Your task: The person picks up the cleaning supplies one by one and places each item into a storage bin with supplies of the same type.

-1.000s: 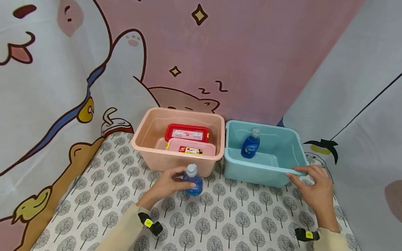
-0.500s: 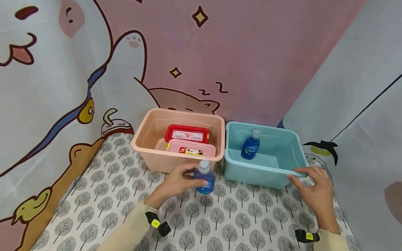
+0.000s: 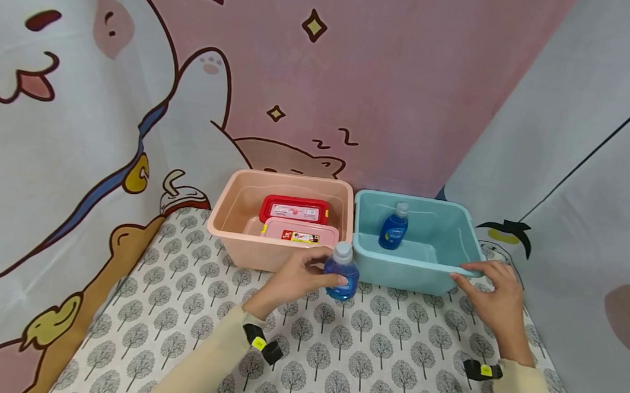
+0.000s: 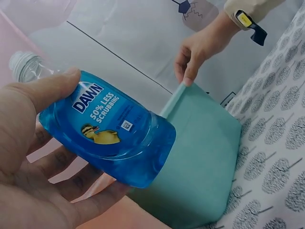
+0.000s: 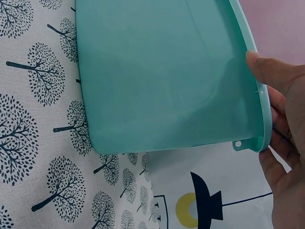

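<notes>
My left hand (image 3: pixel 301 274) grips a blue Dawn dish soap bottle (image 3: pixel 344 279) with a pale cap, thumb across its label side in the left wrist view. The bottle is upright in the head view, in front of the gap between two bins. My right hand (image 3: pixel 496 295) pinches the front right corner of the teal bin's rim (image 3: pixel 418 262), thumb outside and fingers over the edge in the right wrist view (image 5: pixel 281 109). A second blue dish soap bottle (image 3: pixel 393 229) leans inside the teal bin, toward its left side.
Left of the teal bin stands a peach bin (image 3: pixel 269 256). In it lie a container with a red lid (image 3: pixel 295 210) and one with a pink lid (image 3: pixel 300 232). A tree-print cloth (image 3: pixel 359 365) covers the table. Printed fabric (image 3: pixel 384 93) hangs behind.
My left hand has carried the dish soap bottle to the right and slightly upward in the head view, toward the teal bin. My right hand has stayed on the rim.
</notes>
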Available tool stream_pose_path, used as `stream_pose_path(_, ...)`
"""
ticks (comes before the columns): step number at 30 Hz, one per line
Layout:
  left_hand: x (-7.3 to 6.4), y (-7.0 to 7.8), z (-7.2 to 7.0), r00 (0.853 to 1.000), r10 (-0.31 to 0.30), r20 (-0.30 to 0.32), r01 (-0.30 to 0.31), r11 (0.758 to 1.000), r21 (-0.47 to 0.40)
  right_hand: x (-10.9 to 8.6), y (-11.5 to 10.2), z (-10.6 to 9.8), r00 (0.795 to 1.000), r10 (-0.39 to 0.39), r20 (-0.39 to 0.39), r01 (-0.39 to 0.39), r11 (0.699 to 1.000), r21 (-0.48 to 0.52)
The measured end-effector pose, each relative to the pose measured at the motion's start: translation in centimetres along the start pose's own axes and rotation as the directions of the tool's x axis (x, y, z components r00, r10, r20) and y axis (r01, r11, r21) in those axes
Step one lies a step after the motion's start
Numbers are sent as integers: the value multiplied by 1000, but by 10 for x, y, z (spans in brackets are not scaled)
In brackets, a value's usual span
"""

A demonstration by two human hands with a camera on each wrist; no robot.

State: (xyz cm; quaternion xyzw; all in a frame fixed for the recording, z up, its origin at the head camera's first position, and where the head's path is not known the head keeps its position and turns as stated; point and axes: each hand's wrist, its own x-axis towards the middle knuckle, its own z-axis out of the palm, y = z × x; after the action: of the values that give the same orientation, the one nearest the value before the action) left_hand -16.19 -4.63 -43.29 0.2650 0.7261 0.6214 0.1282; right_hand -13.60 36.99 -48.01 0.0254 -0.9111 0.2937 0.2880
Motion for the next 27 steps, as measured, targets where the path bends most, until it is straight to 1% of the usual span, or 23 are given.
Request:
stream_pose_path(5, 11, 11, 3, 999, -26, -26, 27, 999, 45, 1, -1, -1, 1000, -5, -4, 5, 1000, -3)
stream_pose_path(8, 18, 15, 4, 999, -35, -25, 36, 997, 69, 1, -1, -2, 1000, -5, -4, 5, 1000, 1)
stream_pose_path(11, 25, 18, 6, 1000, -11, -11, 12, 997, 71, 3, -1, -1, 1000, -7, -4, 7, 1000, 5)
stream_pose_path(13, 30, 20, 8, 1000, 18, -4, -17, 998, 60, 4, -1, -1, 1000, -8, -2, 8, 1000, 7)
stream_pose_path(16, 37, 26, 11, 999, 43, 2, -43, 998, 44, 4, 0, -1, 1000, -2, 4, 2, 1000, 13)
stream_pose_path(22, 52, 34, 15, 999, 43, 0, -43, 998, 42, 3, -2, -1, 1000, 19, 13, -19, 1000, 11)
stream_pose_path(24, 58, 37, 17, 999, 37, -3, -37, 999, 16, 2, -2, -1, 1000, 21, 15, -21, 1000, 8)
stream_pose_path(27, 66, 41, 22, 1000, -3, -9, 2, 996, -87, 0, -3, -2, 999, 27, 16, -27, 1000, 4)
